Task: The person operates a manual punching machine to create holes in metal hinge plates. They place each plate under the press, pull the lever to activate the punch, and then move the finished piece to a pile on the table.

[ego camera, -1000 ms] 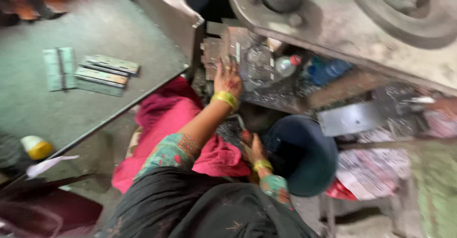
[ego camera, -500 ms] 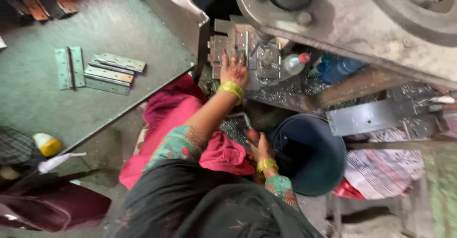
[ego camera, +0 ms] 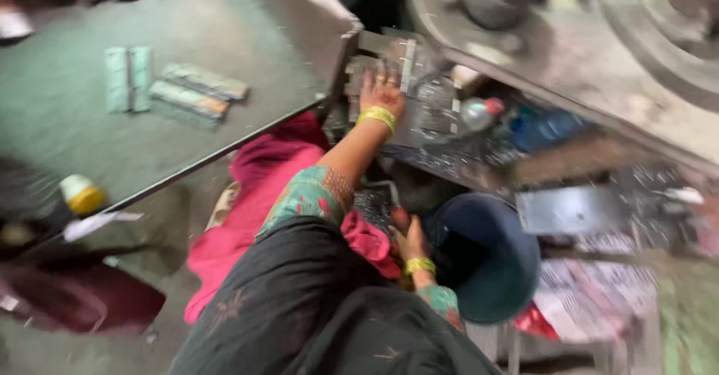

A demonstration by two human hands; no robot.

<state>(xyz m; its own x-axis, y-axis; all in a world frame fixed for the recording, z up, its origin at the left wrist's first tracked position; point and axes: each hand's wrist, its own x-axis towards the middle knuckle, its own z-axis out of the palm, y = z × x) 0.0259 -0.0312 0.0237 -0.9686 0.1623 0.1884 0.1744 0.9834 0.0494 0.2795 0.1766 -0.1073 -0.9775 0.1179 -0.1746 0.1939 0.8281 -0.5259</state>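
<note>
Left hand [ego camera: 380, 90] flat, fingers spread on metal parts [ego camera: 419, 113] at press bed; right hand [ego camera: 408, 240] beside dark bucket [ego camera: 487, 259], grip unclear. Pieces remain on the bed.

Yellow bangle [ego camera: 377, 116], teal patterned sleeve [ego camera: 308, 195], pink cloth [ego camera: 255, 195], dark blue tub [ego camera: 487, 259], grey-green table [ego camera: 90, 135].

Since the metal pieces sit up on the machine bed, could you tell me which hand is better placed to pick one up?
Left, probably. The left hand already rests on the metal pieces at the machine; the right hand is low beside the dark blue tub, away from them.
</note>
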